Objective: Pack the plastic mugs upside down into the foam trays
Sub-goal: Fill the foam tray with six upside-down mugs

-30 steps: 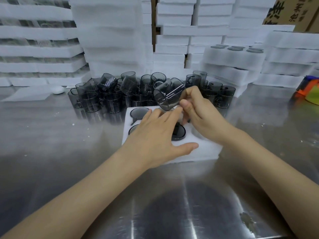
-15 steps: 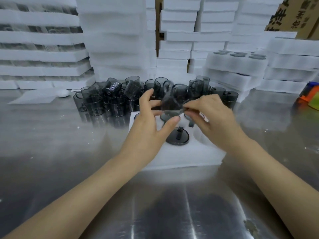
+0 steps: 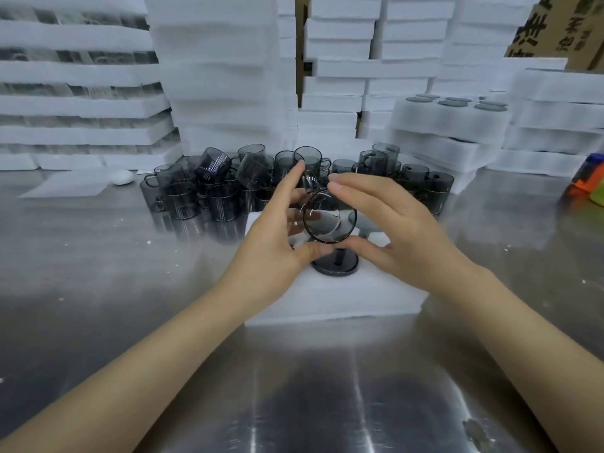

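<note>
Head view is showing the left hand [image 3: 274, 237] and the right hand [image 3: 402, 230] holding one smoky, see-through mug [image 3: 328, 223] between them. Each hand is curling its thumb under the mug and its fingers over the top, so both are gripping it. The mug is hanging tilted in the air with a round end turned toward the camera; through the blur and the clear plastic it is hard to say whether that end is the rim or the base. Directly beneath the hands, a white foam tray [image 3: 343, 299] is lying on the shiny metal table [image 3: 98, 273]. Just below the two thumbs, a seated mug [image 3: 335, 264] is sitting upside down in one of the tray's pockets, its dark base facing up. Beyond the fingertips, a crowd of loose mugs [image 3: 212, 191] is standing and leaning together on the table, some upright and some tipped over. Farther back, behind those mugs, stacks of foam trays [image 3: 215, 76] are rising in white columns, and well off to the right hand's far side a cardboard box [image 3: 562, 27] is showing above them.
</note>
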